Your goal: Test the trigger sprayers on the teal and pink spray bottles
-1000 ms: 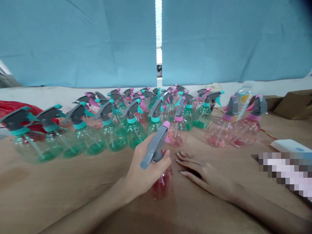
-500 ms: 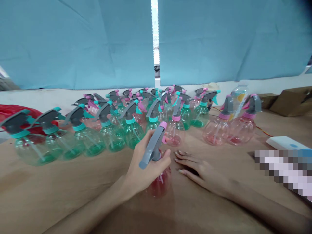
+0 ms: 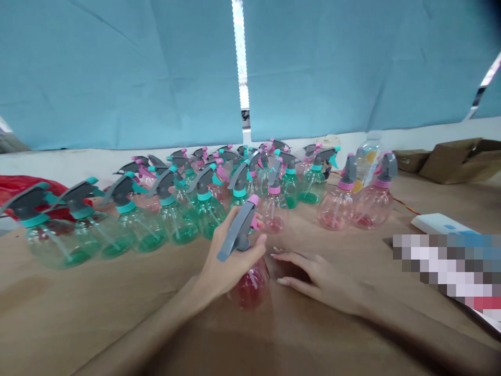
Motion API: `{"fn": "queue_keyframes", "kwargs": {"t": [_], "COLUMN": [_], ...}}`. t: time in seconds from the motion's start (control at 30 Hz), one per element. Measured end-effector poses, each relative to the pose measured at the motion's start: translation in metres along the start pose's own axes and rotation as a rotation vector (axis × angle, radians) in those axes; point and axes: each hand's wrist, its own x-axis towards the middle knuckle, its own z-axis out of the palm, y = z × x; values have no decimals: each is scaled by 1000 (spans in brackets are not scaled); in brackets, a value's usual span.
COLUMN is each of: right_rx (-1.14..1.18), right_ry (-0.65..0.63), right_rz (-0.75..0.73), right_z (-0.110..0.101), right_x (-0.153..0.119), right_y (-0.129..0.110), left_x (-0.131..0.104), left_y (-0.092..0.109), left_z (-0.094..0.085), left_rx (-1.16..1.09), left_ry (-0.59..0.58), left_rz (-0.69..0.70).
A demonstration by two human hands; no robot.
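Observation:
My left hand (image 3: pixel 230 261) is wrapped round the neck of a pink spray bottle (image 3: pixel 250 287) that stands in front of me. Its grey trigger head with a pink nozzle rises above my fingers, the nozzle pointing away from me. To the right of the bottle, my right hand (image 3: pixel 317 277) rests low over the tabletop with its fingers stretched out, holding nothing. Just beyond the held bottle is another pink spray bottle (image 3: pixel 274 211). A row of green spray bottles (image 3: pixel 211 211) with turquoise collars runs off to the left.
Two pink spray bottles (image 3: pixel 336 211) stand at the right, before a clear bottle (image 3: pixel 368 156). Further right are an open cardboard box (image 3: pixel 462 162) and a white and blue box (image 3: pixel 442 223). A red plastic bag (image 3: pixel 31 190) lies at the far left. Blue cloth (image 3: pixel 117 73) hangs behind.
My view has turned slightly right, so things appear shifted left. My right hand's fingers are a little more bent and nearer the held bottle. The left hand keeps its hold.

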Motion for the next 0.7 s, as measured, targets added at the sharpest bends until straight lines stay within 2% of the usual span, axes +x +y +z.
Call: {"fn": "queue_keyframes", "kwargs": {"t": [0.17,0.33,0.5,0.7], "right_rx": [28,65,85,-7], "right_ry": [23,94,213,381], "right_rz": [24,47,75,126], "right_z": [-2,-9,-17,-24], "right_x": [-9,-17,-18,-20], "right_y": [-14,-26,-30,-18], "left_x": [-1,-1,8,29], "left_y": [-4,-4,7,19], "left_z": [7,22,48,83], "left_rx": [-51,-109,-168,-207], "left_ry": [-25,-46,-78,-156], "left_rz": [20,19,102,156]}}
